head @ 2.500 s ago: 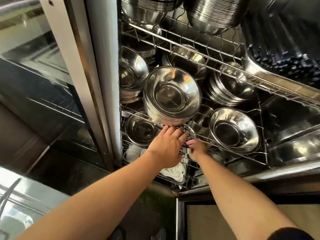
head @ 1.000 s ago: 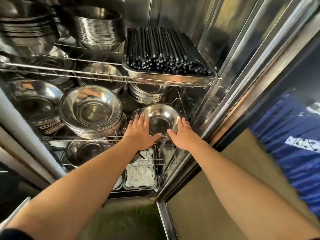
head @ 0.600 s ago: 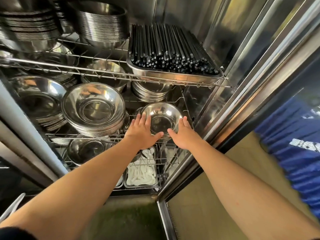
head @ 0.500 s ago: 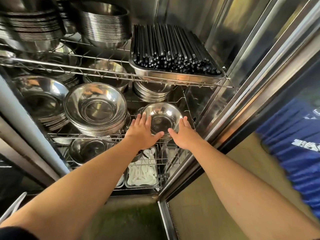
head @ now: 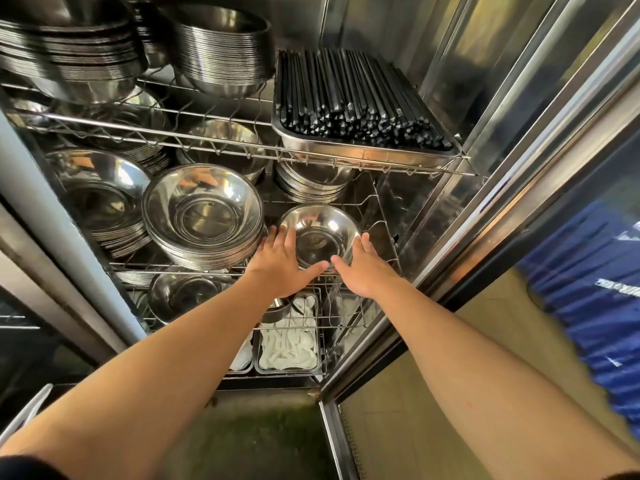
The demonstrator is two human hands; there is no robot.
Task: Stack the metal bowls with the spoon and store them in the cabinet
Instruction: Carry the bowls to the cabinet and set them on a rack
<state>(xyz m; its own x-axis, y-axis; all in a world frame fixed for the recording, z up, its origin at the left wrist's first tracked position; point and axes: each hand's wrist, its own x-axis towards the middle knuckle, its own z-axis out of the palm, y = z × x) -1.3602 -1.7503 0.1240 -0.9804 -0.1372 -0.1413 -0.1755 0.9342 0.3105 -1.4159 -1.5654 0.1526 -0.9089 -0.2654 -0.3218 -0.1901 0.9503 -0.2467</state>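
Seen from above, two bare hands reach into an open stainless steel cabinet (head: pixel 491 140) and cup a small metal bowl (head: pixel 320 233) resting on the middle wire shelf (head: pixel 180 266). The left hand (head: pixel 282 265) lies flat against the bowl's left rim and the right hand (head: pixel 363 268) against its right rim, fingers spread, thumbs nearly meeting in front. Just left of it sits a stack of larger bowls (head: pixel 204 216); a tray of black chopsticks (head: pixel 353 95) fills the shelf above, white spoons (head: pixel 289 344) the one below.
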